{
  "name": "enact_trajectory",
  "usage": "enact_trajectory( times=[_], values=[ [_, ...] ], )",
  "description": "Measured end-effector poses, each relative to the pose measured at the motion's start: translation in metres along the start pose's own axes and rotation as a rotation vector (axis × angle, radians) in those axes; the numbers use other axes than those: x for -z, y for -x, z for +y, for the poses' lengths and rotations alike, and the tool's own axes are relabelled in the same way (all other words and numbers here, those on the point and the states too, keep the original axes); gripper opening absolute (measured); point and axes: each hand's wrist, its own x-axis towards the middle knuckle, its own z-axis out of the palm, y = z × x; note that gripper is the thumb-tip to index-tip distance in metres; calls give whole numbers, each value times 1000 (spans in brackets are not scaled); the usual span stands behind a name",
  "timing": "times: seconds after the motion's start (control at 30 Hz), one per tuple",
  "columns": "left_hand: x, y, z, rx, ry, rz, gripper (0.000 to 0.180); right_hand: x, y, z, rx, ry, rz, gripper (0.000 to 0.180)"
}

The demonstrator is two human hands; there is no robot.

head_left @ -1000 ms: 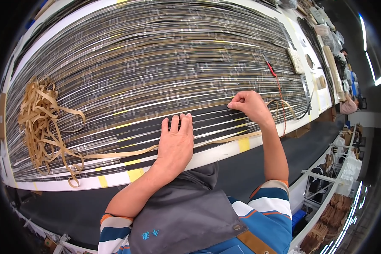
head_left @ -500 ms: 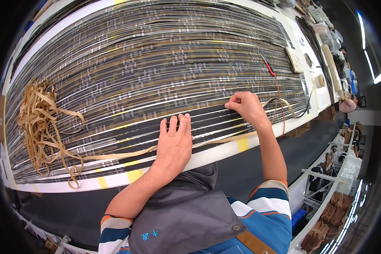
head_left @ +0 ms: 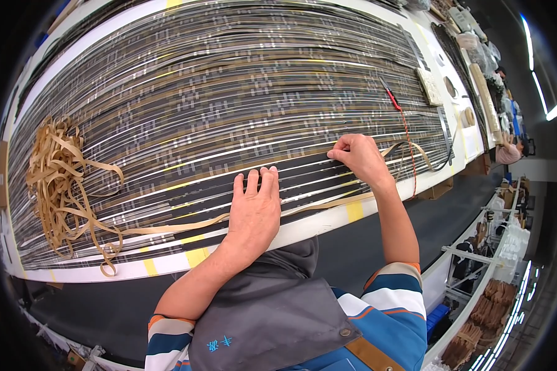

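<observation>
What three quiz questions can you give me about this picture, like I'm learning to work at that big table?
1. True or false: the left hand holds the red tool.
2. Pick one: the tangled ribbon is (A) blue, (B) tan, (C) green.
3. Which hand has its thumb and fingertip pinched together?

Key
1. False: the left hand rests on the strips, and the red tool lies apart from it.
2. B.
3. The right hand.

Black strips (head_left: 303, 162): flat, parallel, narrow, running roughly from your 9 to 3 o'clock | Tan ribbon (head_left: 173, 227): long, slightly wavy, lying along the strips' 6-o'clock side, nearer you
</observation>
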Motion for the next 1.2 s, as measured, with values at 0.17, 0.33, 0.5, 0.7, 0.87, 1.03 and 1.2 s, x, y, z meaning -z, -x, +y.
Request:
enact_trajectory(
  times=[0.17, 0.33, 0.5, 0.7, 0.87, 1.03, 1.2],
  values=[
    [-2, -1, 0, 3, 8, 7, 59, 0, 0, -4, -5, 38, -1, 22],
    [-3, -5, -2, -1, 4, 27, 60, -4, -3, -1, 49, 28, 59, 21],
    [-6, -3, -3, 15, -5, 93, 56, -4, -4, -1, 174, 59, 97, 23],
    [-14, -8, 11, -3, 45, 169, 50, -6, 0, 2, 85, 77, 78, 20],
    [-23, -26, 28, -83, -27, 147, 39, -10, -2, 0, 126, 85, 107, 19],
    [-40, -52, 51, -148, -41, 186, 30, -13, -8, 10, 182, 128, 136, 20],
    [-46, -63, 63, -185, -30, 195, 28, -13, -8, 12, 181, 157, 147, 22]
  ],
)
